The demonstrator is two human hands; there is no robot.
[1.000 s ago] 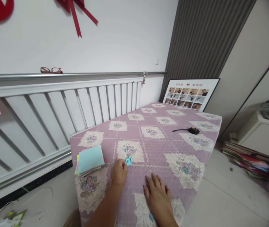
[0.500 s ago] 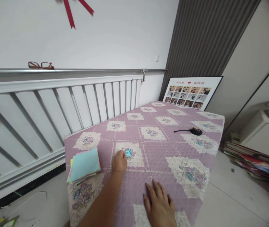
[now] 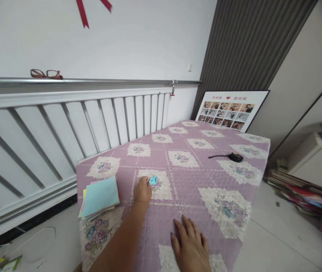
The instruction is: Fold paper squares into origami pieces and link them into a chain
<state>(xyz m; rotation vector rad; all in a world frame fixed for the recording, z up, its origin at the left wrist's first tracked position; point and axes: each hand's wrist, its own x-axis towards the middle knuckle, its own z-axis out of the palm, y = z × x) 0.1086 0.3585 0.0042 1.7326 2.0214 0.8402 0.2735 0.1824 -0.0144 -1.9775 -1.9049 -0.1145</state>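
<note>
My left hand (image 3: pixel 143 190) reaches over the quilted purple cloth, its fingers closed on a small blue folded paper (image 3: pixel 153 180) that lies on a white floral patch. Flat on the cloth (image 3: pixel 189 181) at the near edge rests my right hand (image 3: pixel 191 245), fingers spread, holding nothing. A stack of coloured paper sheets (image 3: pixel 101 196), light blue on top, sits at the left edge of the cloth, left of my left hand.
A black round object with a strap (image 3: pixel 235 157) lies at the right of the cloth. A white radiator (image 3: pixel 107 124) runs along the left, with glasses (image 3: pixel 46 74) on the pipe above. A framed photo board (image 3: pixel 231 109) leans at the back.
The view has shifted slightly. My left hand and the blue folded paper appear marginally higher in the picture; my right hand stays flat.
</note>
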